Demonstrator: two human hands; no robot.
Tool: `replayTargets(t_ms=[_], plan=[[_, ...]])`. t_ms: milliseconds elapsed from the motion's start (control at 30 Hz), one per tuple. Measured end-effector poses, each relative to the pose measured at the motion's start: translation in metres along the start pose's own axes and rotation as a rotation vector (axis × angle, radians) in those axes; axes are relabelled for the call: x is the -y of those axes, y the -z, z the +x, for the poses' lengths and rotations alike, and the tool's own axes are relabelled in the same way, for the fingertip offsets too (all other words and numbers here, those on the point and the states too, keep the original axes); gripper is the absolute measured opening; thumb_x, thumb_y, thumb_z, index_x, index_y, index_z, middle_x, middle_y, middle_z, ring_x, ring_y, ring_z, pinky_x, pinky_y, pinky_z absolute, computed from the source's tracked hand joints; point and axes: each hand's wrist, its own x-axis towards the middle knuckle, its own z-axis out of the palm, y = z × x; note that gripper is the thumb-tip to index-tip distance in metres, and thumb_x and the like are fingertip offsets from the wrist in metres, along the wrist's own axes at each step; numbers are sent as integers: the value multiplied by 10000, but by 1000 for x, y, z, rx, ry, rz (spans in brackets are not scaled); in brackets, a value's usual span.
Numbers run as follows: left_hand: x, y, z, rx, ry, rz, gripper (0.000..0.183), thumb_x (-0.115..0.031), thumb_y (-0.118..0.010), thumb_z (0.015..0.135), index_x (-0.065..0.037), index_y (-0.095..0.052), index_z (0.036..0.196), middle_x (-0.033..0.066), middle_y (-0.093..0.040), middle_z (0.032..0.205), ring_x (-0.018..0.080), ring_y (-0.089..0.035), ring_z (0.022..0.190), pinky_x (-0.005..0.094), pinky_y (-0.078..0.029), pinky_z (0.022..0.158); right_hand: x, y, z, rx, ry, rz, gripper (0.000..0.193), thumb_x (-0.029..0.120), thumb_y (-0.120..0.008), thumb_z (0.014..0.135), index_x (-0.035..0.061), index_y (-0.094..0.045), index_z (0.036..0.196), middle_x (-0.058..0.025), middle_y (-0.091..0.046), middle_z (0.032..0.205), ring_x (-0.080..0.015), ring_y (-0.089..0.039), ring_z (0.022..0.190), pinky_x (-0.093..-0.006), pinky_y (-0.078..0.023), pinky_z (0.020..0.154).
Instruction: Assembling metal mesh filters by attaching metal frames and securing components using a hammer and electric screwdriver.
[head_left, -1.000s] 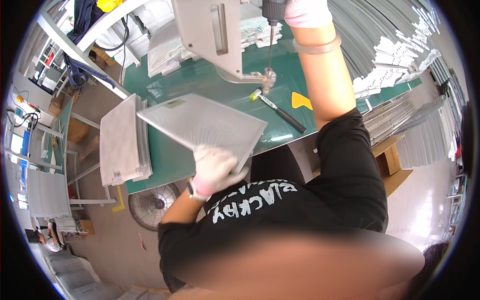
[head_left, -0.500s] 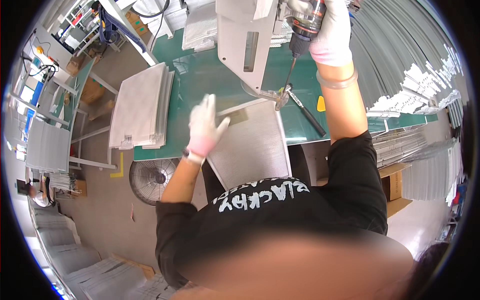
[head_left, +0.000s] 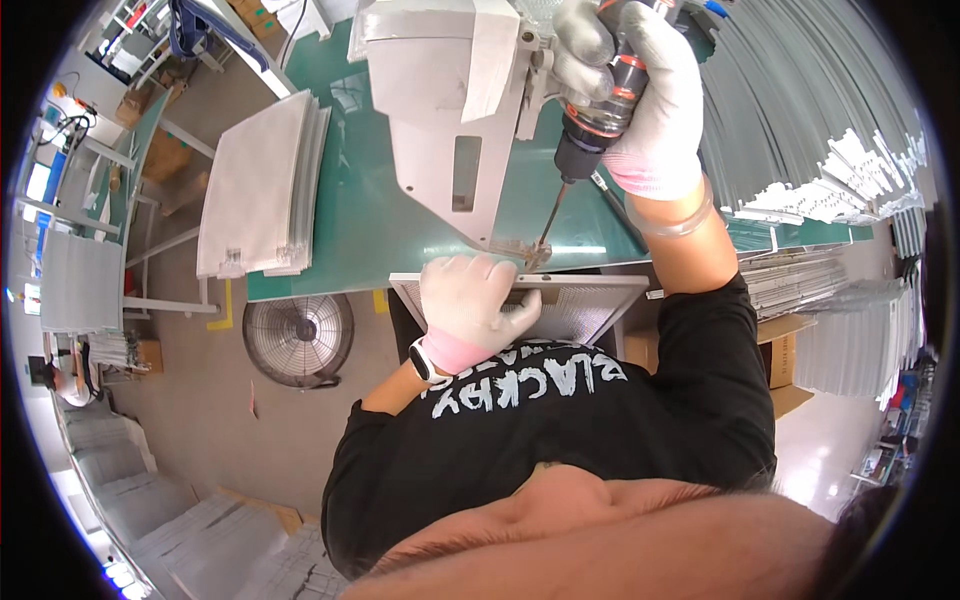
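My right hand (head_left: pixel 650 100), in a white glove with a pink cuff, grips a black and red power screwdriver (head_left: pixel 597 120). Its long thin bit slants down to the tip of a grey-white machine arm (head_left: pixel 430 110), close to the panel's upper edge. My left hand (head_left: pixel 470 300), gloved the same way, has its fingers curled over the frame of a silver mesh panel (head_left: pixel 590 308). The panel stands tilted between my body and the table edge. Whether the bit touches the frame I cannot tell. A slim black-handled tool (head_left: pixel 622 215) lies on the table, partly hidden by my right hand.
Flat whitish panels (head_left: pixel 255 190) are stacked at the left of the green table (head_left: pixel 350 215). Many long grey metal strips (head_left: pixel 800 110) lie at the right. A floor fan (head_left: pixel 298 338) stands below the table's left end, and an open cardboard box (head_left: pixel 785 365) at the right.
The mesh panel has gone from lying on the table edge to standing tilted against my body. My left hand has moved right and taken hold of its frame. The screwdriver has come lower and nearer.
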Motion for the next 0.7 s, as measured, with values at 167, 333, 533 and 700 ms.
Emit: replayTargets(t_ms=[167,333,533,700], plan=[[-9,11,-1,36,10,-74,274,-265,-756,613,-138,-678,843,30,-615,759,248,-603,614,387,-440,542,8,-54,-19,-545,-246,-13,318,288,-522,967,5,-581,1099,-85,-544,864,-141,-565,661,-226,-461,588],[-7,10,1,-2,-54,-98,311,-243,-741,630,-150,-708,924,11,-629,763,232,-611,629,382,-461,552,13,-56,-30,-747,-371,93,546,291,-617,895,66,-410,1347,-79,-531,822,-156,-516,628,-267,-409,528],[-11,4,-10,240,44,-89,324,-263,-729,711,-180,-726,1024,-14,-685,813,183,-620,609,330,-467,530,-4,-86,-42,-673,-399,-162,658,233,-641,846,22,-295,1364,-41,-515,677,-103,-440,449,-249,-392,476],[-10,-10,-15,42,1,-263,331,-244,-779,675,-145,-719,985,-17,-595,710,174,-604,637,331,-457,563,-5,-82,-54,-657,-346,-98,663,254,-670,844,21,-301,1344,-46,-471,619,-97,-395,419,-237,-330,393]])
